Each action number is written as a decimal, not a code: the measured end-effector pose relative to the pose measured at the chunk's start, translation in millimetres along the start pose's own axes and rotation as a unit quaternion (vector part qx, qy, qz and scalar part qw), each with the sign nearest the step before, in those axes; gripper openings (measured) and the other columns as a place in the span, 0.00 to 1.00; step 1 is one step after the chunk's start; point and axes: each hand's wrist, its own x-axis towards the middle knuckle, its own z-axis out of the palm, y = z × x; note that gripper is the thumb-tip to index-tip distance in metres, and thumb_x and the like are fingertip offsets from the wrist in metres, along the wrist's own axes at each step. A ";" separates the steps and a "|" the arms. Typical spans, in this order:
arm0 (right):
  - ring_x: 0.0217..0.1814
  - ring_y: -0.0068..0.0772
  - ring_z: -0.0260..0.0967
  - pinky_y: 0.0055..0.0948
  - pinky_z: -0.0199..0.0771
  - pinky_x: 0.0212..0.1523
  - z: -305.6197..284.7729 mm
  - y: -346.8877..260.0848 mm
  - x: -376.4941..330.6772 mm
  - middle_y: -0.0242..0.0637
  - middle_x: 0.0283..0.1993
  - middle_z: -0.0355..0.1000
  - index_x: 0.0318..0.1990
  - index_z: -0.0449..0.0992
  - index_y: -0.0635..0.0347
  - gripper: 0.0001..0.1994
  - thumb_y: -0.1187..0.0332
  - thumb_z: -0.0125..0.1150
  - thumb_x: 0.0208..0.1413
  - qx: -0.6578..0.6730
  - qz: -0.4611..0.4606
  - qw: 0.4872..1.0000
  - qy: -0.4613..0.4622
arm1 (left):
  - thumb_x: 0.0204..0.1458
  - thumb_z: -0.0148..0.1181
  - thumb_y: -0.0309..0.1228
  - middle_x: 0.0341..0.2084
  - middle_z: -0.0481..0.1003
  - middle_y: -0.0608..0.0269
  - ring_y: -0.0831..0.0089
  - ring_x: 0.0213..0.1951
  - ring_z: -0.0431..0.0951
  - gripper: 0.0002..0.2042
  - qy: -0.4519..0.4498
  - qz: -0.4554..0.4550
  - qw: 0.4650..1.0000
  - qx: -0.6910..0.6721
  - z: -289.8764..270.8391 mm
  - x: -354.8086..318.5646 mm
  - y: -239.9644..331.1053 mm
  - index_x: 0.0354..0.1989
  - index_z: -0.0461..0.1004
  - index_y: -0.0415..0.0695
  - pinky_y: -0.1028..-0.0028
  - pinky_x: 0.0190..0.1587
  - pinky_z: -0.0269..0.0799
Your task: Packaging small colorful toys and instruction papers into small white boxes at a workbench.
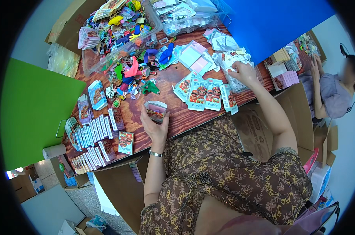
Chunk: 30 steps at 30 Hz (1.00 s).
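Note:
My left hand [155,127] grips a small open carton [156,111] near the table's front edge, its open top tilted up. Over at the right, my right hand [246,73] is above a clear tray [240,89] of small printed packets [235,56]. Its fingers are curled together, and anything between them is hidden. Several flat blue-and-white cartons [197,94] with cartoon figures lie overlapped between my hands. To the left of my left hand, one filled-looking carton [126,142] lies beside rows of standing cartons [101,127].
A clear bin [95,64] heaped with colourful small toys stands at the far left, with toys [134,68] spilled before it. Another bin [201,18] holds white packets. Pale cards [195,56] lie mid-table. Cardboard boxes [120,192] stand below the edge. Another person [334,86] sits at right.

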 end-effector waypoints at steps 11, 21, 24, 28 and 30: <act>0.38 0.43 0.79 0.43 0.76 0.39 10.8 15.0 5.3 0.38 0.35 0.81 0.45 0.80 0.53 0.15 0.56 0.69 0.54 0.065 0.081 0.995 0.000 | 0.42 0.78 0.29 0.57 0.67 0.40 0.44 0.56 0.70 0.48 0.009 0.006 1.000 -0.004 2.1 0.7 1.0 0.71 0.53 0.35 0.55 0.58 0.69; 0.27 0.12 0.59 0.23 0.60 0.26 -30.9 -4.1 17.1 0.22 0.29 0.71 0.43 0.79 0.63 0.11 0.65 0.66 0.61 0.322 0.016 0.946 -0.037 | 0.41 0.79 0.31 0.53 0.70 0.42 0.47 0.54 0.72 0.49 0.044 -0.005 0.999 0.022 -5.2 -0.5 1.1 0.70 0.54 0.35 0.57 0.56 0.70; 0.36 0.13 0.69 0.19 0.68 0.39 -34.9 -71.3 5.0 0.25 0.35 0.75 0.43 0.78 0.62 0.09 0.67 0.66 0.62 0.433 -0.077 0.895 -0.069 | 0.38 0.80 0.33 0.51 0.72 0.44 0.48 0.51 0.73 0.51 0.025 -0.046 0.998 0.018 3.9 0.3 0.6 0.70 0.54 0.33 0.58 0.53 0.71; 0.36 0.17 0.71 0.24 0.72 0.36 -20.4 -190.4 -20.3 0.27 0.36 0.76 0.43 0.79 0.62 0.08 0.68 0.66 0.61 0.396 -0.211 0.880 -0.158 | 0.37 0.78 0.31 0.51 0.72 0.44 0.47 0.51 0.72 0.51 0.027 -0.039 0.999 0.026 10.7 -1.4 2.6 0.71 0.53 0.32 0.56 0.53 0.70; 0.35 0.31 0.77 0.31 0.76 0.36 -7.3 -231.4 -27.6 0.39 0.35 0.77 0.45 0.78 0.61 0.12 0.69 0.68 0.56 0.319 -0.328 0.881 -0.121 | 0.38 0.78 0.30 0.51 0.72 0.44 0.47 0.52 0.72 0.51 0.037 -0.040 0.998 0.040 6.9 -1.7 6.7 0.71 0.52 0.32 0.56 0.54 0.70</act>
